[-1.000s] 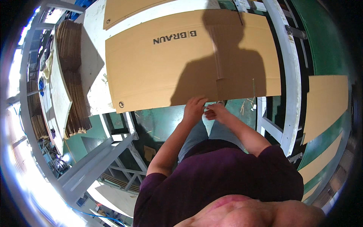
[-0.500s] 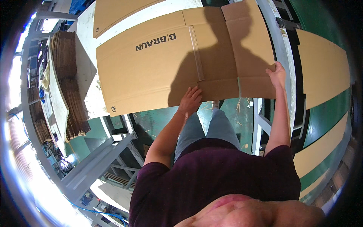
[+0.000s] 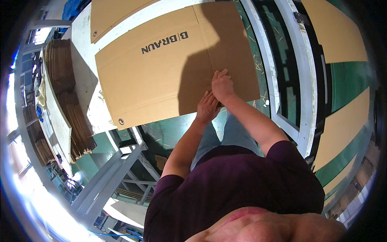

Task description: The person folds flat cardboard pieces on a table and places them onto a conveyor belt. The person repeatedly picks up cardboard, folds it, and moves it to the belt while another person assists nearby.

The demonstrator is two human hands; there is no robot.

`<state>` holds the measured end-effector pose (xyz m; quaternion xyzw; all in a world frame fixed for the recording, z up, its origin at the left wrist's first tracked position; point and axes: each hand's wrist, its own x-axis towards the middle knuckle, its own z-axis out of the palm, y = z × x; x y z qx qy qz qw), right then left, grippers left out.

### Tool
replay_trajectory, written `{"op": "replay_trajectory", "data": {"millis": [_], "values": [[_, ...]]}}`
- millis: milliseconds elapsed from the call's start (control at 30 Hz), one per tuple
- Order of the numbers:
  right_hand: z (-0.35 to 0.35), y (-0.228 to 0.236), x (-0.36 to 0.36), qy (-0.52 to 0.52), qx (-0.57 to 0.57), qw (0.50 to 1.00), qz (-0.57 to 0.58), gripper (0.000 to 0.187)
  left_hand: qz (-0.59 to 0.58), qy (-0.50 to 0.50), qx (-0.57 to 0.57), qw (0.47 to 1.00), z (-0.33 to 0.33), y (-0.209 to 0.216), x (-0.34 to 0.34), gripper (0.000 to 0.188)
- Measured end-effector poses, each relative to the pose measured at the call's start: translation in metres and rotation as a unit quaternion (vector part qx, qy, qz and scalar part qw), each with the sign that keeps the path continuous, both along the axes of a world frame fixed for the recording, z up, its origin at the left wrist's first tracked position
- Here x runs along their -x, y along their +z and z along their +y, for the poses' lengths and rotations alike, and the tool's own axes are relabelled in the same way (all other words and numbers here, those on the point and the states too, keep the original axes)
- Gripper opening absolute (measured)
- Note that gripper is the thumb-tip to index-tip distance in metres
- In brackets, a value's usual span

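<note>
OK, status: flat carton board [image 3: 153, 80] lies on the white tabletop [image 3: 96, 115], covering the mid part of its near edge; board's near edge sticks out past it, w/ green floor [image 3: 181, 127] visible below. Board has black print on top face, a small ring mark at its near-L corner, and a crease running front to back, R of ctr. Person's shadow covers most of the R half.

L hand [image 3: 207, 108]: at board's near edge, R of ctr. Fingers close together, tips on top face; thumb mostly hidden, so can't tell if it's pinching the edge.

R hand [image 3: 223, 86]: just R of L hand & a bit further in, on top face by the crease. Fingers bunched, partly curled; can't tell if anything's pinched. Wrist overlaps L hand's side in view, contact unclear.

Surroundings: 2nd carton sheet [image 3: 117, 16] toward tabletop's far-L part. Tall brown cardboard stack [image 3: 60, 76] off tabletop's L edge. Grey metal rail [image 3: 264, 52] past board's R edge, light scraps on floor betw. Further R, tan sheets [image 3: 342, 125] on a green surface [image 3: 348, 80].
</note>
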<state>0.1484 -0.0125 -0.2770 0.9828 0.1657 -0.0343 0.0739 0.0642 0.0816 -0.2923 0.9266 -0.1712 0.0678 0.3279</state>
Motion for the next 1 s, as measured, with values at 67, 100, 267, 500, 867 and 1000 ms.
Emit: {"op": "replay_trajectory", "data": {"millis": [67,100,267,500,867,1000], "values": [[-0.012,0.006,-0.002,0.024,-0.035,0.998,0.035,0.043,-0.015,-0.001,-0.001,1.0,0.0,-0.004,0.001,0.041],[-0.016,0.009,-0.004,0.035,-0.055,0.997,0.051,0.044,-0.023,-0.003,-0.004,1.0,0.001,-0.006,0.001,0.042],[-0.028,0.013,-0.005,0.034,-0.125,0.991,0.043,0.037,0.022,-0.005,-0.001,1.0,0.003,-0.01,0.009,0.052],[-0.061,0.005,-0.007,0.034,-0.294,0.955,-0.009,0.029,0.031,-0.075,-0.151,0.985,-0.001,0.002,-0.003,0.062],[-0.549,0.039,0.092,-0.592,0.012,0.775,-0.219,0.054,0.052,-0.116,-0.243,0.962,-0.011,0.017,-0.002,0.062],[-0.622,0.014,0.097,-0.58,0.122,0.786,-0.175,0.058,0.016,-0.128,-0.193,0.973,-0.005,0.013,0.004,0.068]]}}
